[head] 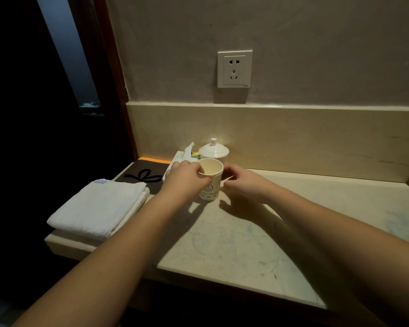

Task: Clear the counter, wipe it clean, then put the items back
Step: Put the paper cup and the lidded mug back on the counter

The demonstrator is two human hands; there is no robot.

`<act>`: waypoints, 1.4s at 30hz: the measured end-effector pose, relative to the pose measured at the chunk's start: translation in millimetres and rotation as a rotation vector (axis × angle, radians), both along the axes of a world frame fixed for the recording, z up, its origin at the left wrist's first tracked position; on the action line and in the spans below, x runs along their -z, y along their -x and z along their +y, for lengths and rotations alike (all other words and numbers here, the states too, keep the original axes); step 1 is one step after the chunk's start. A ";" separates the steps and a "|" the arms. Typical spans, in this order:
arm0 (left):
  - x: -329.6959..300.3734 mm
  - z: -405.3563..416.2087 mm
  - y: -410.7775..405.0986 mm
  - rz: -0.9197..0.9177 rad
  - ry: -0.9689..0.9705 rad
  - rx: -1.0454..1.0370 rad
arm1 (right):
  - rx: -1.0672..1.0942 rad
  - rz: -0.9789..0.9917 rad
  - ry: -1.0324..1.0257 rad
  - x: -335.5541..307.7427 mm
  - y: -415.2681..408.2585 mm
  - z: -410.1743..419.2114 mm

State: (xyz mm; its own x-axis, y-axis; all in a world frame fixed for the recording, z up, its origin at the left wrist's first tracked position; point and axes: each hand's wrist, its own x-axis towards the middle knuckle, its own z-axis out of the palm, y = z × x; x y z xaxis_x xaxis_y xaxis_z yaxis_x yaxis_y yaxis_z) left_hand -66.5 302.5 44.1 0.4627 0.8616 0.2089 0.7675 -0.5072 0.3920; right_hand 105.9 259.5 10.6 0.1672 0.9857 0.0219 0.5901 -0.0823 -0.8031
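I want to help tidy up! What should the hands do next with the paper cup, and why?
Probably lift the paper cup off the counter and set it aside. The left hand already pinches its rim, and the right hand is beside it holding a thin white strip. The cup looks empty, so it should lift easily. The lidded white jar and tissue pack behind it also need moving before wiping.

- Both bare forearms reach forward from the lower edge of view, converging toward the middle.
- Left hand [183, 179]: back of hand up, fingers curled, thumb and forefinger pinching the rim of the paper cup [210, 179].
- Right hand [242, 185]: just right of the cup, fingers curled inward, tips close to the cup's side; actual contact cannot be told.
- Right wrist low, near the table.
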 end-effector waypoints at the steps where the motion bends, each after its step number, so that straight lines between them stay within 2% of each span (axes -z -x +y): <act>1: 1.0 1.4 -1.0 0.005 -0.003 -0.004 | -0.016 -0.037 0.001 1.7 0.7 -1.1; 9: 3.2 10.5 -5.8 0.048 0.006 0.029 | 0.074 -0.100 -0.101 5.8 24.5 7.2; 17: 10.2 5.4 4.8 -0.026 -0.026 0.033 | 0.130 -0.064 -0.079 10.6 34.5 11.1; 21: 11.2 0.5 11.0 -0.002 -0.077 0.046 | 0.153 -0.077 -0.066 10.0 38.3 9.0; 28: 7.6 -11.0 20.5 -0.028 -0.090 0.063 | 0.222 -0.235 0.001 3.4 42.5 -3.5; 33: 1.6 -35.1 20.6 -0.146 -0.177 0.080 | 0.250 -0.302 -0.013 -10.8 31.1 -45.7; 38: -9.4 -83.6 2.4 -0.290 -0.005 0.225 | 0.250 -0.415 -0.027 -30.4 3.8 -122.1; 42: -17.2 -138.9 -27.3 -0.275 0.030 0.330 | 0.321 -0.523 -0.082 -38.5 -27.9 -205.1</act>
